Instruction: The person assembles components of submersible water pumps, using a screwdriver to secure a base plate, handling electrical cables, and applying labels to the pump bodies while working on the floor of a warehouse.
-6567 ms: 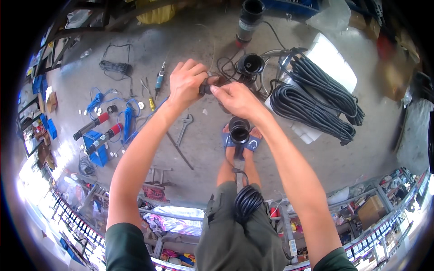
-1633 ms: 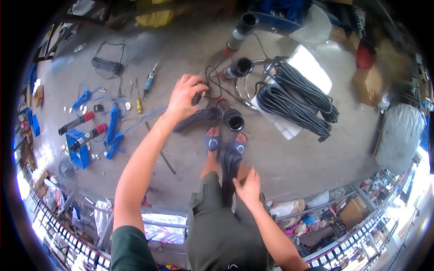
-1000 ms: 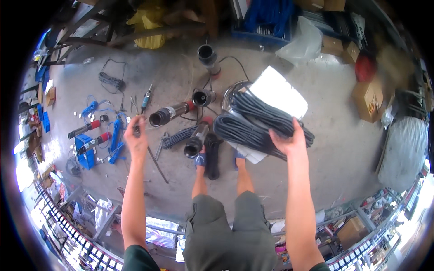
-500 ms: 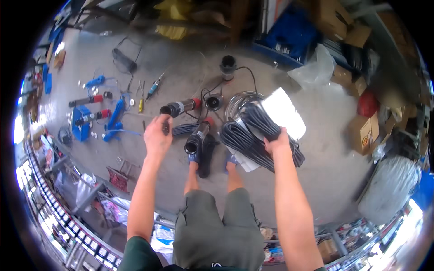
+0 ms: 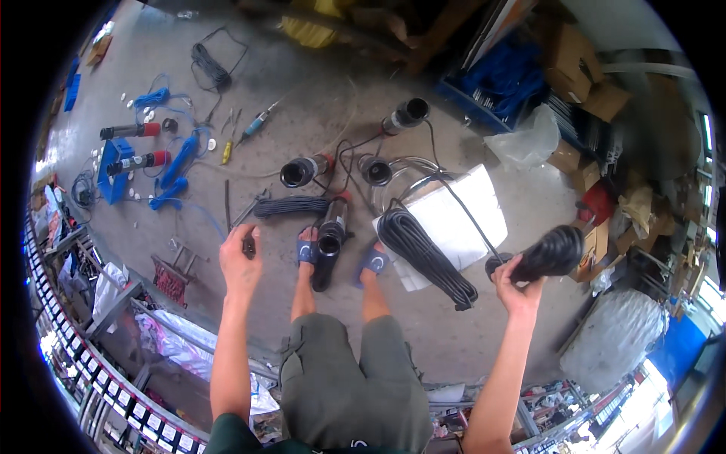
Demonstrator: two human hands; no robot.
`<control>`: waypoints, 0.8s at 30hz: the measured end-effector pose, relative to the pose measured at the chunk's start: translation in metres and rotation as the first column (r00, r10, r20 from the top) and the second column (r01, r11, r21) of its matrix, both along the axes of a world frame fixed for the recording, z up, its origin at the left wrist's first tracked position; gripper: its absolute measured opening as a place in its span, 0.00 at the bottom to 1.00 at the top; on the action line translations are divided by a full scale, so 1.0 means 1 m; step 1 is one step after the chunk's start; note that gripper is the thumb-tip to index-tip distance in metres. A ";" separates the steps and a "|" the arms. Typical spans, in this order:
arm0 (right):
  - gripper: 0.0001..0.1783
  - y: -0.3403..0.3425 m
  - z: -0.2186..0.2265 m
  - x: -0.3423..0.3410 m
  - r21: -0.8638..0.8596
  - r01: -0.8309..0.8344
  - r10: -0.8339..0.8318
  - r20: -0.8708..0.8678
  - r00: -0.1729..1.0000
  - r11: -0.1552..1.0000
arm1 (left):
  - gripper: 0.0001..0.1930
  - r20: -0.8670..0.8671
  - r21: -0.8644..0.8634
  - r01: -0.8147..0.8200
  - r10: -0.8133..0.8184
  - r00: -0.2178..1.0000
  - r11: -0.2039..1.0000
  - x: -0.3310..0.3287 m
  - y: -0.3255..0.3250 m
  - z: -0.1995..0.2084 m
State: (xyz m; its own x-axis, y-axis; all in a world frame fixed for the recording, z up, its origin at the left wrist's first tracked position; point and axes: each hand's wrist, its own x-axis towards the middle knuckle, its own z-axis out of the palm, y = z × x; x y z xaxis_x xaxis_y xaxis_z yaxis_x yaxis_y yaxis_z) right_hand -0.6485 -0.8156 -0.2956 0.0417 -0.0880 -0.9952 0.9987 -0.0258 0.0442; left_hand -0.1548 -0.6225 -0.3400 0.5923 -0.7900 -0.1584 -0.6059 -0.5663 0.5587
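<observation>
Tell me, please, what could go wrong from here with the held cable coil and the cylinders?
The cable running from the coil in the right hand toward the far black cylinder might tug it. The near cylinder, between the sandals, could be kicked by a careless step.

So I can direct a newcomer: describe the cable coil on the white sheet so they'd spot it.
Find the large white sheet right of the blue sandals. A long black cable coil slants from its left corner past its lower edge. Unlike the black bundle in the right hand, it rests on the sheet.
</observation>
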 end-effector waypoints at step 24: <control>0.33 0.009 0.115 -0.006 -0.462 0.019 0.087 0.207 0.974 0.887 | 0.13 -0.450 0.348 0.137 0.037 0.892 0.927 -0.062 0.073 0.123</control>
